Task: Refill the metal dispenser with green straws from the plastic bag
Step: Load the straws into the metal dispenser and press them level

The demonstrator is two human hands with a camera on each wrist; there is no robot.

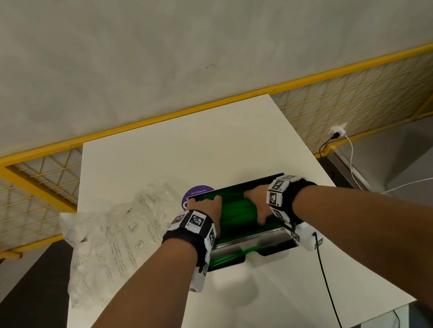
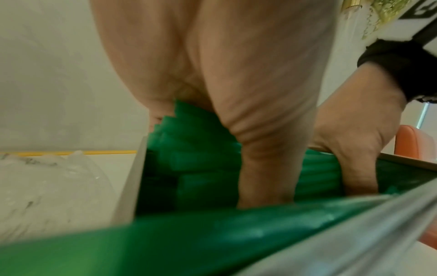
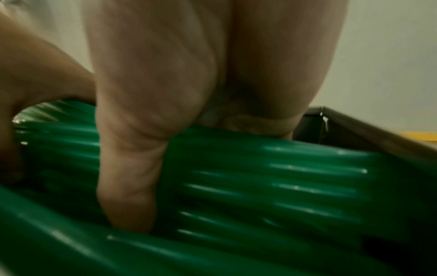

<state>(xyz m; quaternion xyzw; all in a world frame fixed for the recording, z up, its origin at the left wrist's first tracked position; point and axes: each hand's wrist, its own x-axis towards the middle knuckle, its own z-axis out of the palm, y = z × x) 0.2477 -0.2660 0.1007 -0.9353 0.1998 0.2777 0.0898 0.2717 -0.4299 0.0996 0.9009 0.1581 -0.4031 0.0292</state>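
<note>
Currently both hands are inside the metal dispenser [image 1: 248, 240] on the white worktop [image 1: 180, 155]. Left hand [image 1: 207, 209] and right hand [image 1: 257, 208] each curl fingers and thumb around the bundle of green straws [image 1: 232, 208], which sits in the open top bin. A few straws show in the front tray slot.

Risks, as I read it:
- Bundle ends look stepped in the left wrist view, not flush. Uneven ends could catch on the side wall and leave straws lying crosswise.
- Letting go unevenly could tilt one end and jam the feed to the slot.
- Pushing down hard may kink straws.

Around: empty-looking plastic bag [image 1: 115, 242] lies crumpled just left of the dispenser, touching the left wrist area; loose film could get dragged in. Purple sticker [image 1: 196, 193] behind the dispenser, partly hidden. Wrist cable [image 1: 328, 287] trails over the near worktop edge. Yellow mesh fence [image 1: 32, 187] beyond.
</note>
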